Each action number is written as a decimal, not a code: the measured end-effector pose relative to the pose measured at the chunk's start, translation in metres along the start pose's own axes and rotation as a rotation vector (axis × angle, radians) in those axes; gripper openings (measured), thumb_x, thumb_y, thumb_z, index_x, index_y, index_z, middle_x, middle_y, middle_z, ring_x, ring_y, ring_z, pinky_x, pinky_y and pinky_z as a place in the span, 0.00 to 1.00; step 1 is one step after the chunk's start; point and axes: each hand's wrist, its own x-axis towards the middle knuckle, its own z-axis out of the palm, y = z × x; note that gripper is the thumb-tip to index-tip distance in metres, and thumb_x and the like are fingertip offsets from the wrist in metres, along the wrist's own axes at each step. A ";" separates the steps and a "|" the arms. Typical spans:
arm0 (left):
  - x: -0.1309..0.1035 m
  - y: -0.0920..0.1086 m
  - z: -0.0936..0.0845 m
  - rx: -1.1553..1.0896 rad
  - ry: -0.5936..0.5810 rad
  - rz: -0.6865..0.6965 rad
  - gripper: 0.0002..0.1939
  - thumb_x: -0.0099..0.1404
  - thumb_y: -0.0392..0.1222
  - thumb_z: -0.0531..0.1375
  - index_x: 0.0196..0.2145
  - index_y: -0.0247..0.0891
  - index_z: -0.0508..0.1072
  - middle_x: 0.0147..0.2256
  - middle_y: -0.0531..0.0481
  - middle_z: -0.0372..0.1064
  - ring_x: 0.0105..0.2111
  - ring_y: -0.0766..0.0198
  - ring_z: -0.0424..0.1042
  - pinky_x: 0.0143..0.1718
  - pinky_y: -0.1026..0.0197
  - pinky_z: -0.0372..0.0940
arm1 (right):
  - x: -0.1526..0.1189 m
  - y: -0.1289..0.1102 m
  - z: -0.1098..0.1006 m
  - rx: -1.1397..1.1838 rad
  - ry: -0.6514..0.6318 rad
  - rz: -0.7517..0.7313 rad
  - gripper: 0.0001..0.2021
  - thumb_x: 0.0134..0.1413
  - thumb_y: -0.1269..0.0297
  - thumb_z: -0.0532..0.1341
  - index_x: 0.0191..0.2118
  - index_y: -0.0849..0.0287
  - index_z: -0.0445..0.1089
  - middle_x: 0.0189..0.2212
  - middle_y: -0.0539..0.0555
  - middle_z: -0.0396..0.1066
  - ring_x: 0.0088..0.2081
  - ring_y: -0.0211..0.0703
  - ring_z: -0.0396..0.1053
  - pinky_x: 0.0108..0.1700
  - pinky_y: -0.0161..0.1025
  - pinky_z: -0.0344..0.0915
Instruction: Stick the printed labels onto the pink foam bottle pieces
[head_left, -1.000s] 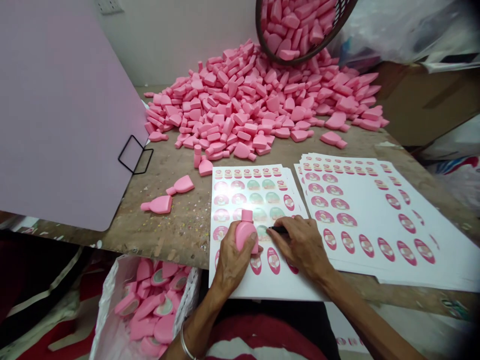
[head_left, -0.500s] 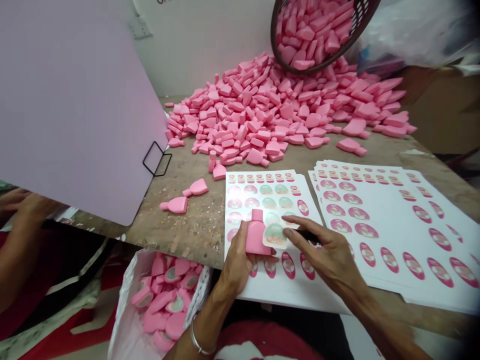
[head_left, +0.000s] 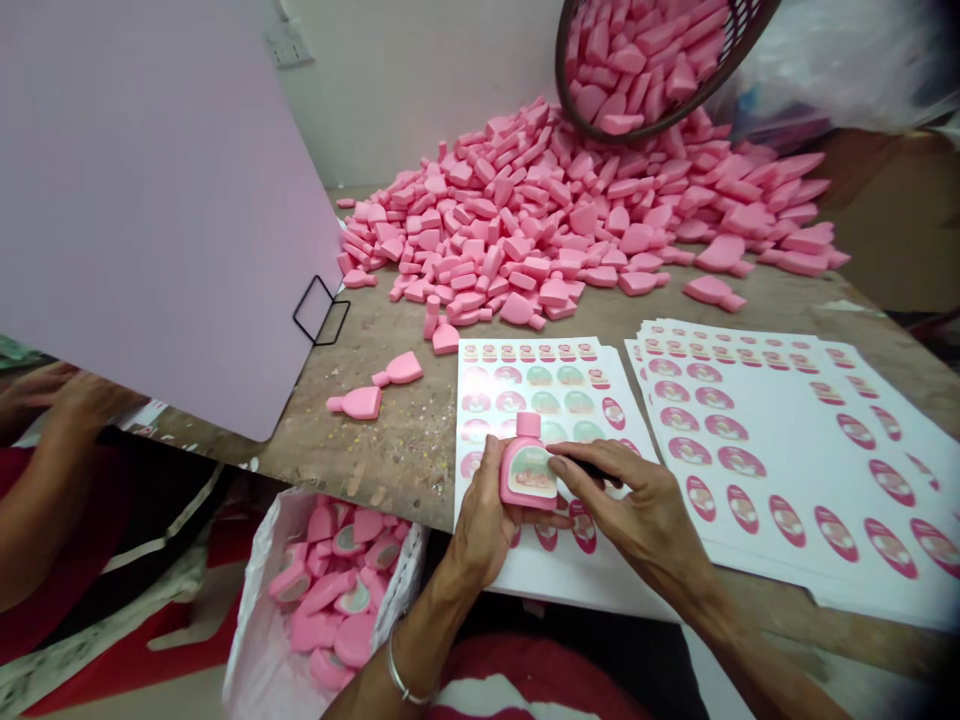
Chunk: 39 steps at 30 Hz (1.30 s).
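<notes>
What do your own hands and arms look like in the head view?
Both the left hand and the right hand are bare, without gloves. A smooth, narrow silver bangle circles the left wrist; no band shows on the right. No sleeves cover the visible forearms.

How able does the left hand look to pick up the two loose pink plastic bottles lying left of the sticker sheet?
Probably not: nothing seems to block the loose bottles, but the left hand holds another pink plastic bottle.

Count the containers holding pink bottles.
2: the brown basket tipped above the heap on the table, and the white-lined bin below the table's front edge. The pale board may hide more.
</notes>
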 end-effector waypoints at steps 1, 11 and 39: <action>0.000 0.000 0.000 -0.002 -0.003 -0.002 0.26 0.68 0.58 0.49 0.46 0.31 0.71 0.36 0.43 0.74 0.32 0.61 0.74 0.28 0.63 0.72 | 0.000 0.001 0.001 -0.001 0.000 -0.002 0.08 0.56 0.61 0.62 0.40 0.54 0.76 0.33 0.51 0.76 0.32 0.40 0.68 0.33 0.38 0.66; 0.002 0.001 0.002 0.001 0.032 -0.025 0.27 0.67 0.58 0.50 0.45 0.29 0.72 0.35 0.42 0.74 0.33 0.59 0.75 0.28 0.62 0.72 | 0.000 0.005 0.002 -0.027 0.010 -0.024 0.08 0.56 0.60 0.62 0.40 0.54 0.76 0.34 0.51 0.76 0.34 0.41 0.69 0.36 0.39 0.66; -0.009 0.049 -0.061 0.992 0.379 0.371 0.17 0.67 0.53 0.51 0.38 0.36 0.69 0.34 0.46 0.71 0.34 0.59 0.71 0.39 0.57 0.65 | 0.033 0.030 0.016 0.047 -0.050 0.384 0.30 0.45 0.42 0.63 0.52 0.52 0.67 0.48 0.58 0.72 0.48 0.55 0.71 0.45 0.46 0.70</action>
